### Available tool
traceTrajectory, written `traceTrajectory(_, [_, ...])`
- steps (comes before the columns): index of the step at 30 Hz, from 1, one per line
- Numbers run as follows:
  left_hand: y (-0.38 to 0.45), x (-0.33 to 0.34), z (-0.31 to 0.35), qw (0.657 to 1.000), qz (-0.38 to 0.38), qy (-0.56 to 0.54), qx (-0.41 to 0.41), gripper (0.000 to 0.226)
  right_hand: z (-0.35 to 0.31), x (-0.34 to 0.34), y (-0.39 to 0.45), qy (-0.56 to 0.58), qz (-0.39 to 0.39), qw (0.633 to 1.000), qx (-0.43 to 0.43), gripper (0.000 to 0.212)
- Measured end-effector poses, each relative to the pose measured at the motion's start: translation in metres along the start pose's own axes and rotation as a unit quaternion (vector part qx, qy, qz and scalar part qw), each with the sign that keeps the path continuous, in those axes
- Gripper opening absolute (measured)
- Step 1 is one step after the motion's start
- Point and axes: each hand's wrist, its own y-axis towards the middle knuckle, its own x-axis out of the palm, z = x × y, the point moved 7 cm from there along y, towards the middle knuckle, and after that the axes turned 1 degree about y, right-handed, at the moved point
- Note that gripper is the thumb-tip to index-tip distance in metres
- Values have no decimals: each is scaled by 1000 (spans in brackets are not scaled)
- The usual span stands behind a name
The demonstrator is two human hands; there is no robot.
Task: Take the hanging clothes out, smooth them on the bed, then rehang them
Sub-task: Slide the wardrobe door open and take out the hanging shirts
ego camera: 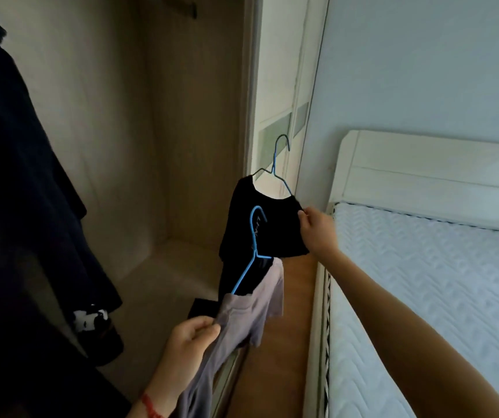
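Observation:
A black top [272, 227] hangs on a blue wire hanger [281, 164] in front of the open wardrobe. My right hand [317, 230] pinches its right shoulder. Lower down, a mauve garment [251, 315] sits on a second blue hanger [252, 251], and my left hand [194, 339] grips its left shoulder. Both garments are held in the air between the wardrobe and the bed [438, 297], which lies to the right with a white quilted mattress.
Dark clothes [16, 206] hang at the left inside the wardrobe [158, 146]. A dark item with white marks [91, 321] and a small black box [203, 309] lie on the wardrobe floor. The white headboard [423, 182] stands against the wall.

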Motion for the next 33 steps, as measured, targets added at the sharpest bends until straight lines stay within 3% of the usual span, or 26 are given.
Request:
traceTrajectory(4, [-16,36,-3,998,-53,19,-6,17,42,-29,-22,-4,13,999,42,33])
traceTrajectory(10, [-41,91,-1,994,-97,43,-16,25,97,-94,-59,-10,65,993,97,33])
traceTrajectory(13, [-58,123,9,989,-133,56,-11,55,128,-142,-67,-23,93,988,121,33])
traceTrajectory(14, [-64,133,12,988,-142,54,-11,55,137,-159,-69,-27,105,986,126,33])
traceTrajectory(19, [-87,179,24,983,-174,56,-12,29,173,-252,-75,-49,153,977,138,36])
traceTrajectory(23, [-93,208,39,984,-169,44,-22,28,192,-323,-76,-73,193,968,145,30])
traceTrajectory(25, [-91,221,47,985,-168,46,-20,10,200,-354,-78,-75,210,963,148,30])
traceTrajectory(28, [-84,237,56,985,-162,64,-12,37,213,-393,-83,-85,223,959,150,31])
traceTrajectory(33, [-75,265,83,983,-161,85,8,26,229,-441,-111,-106,247,952,148,29])
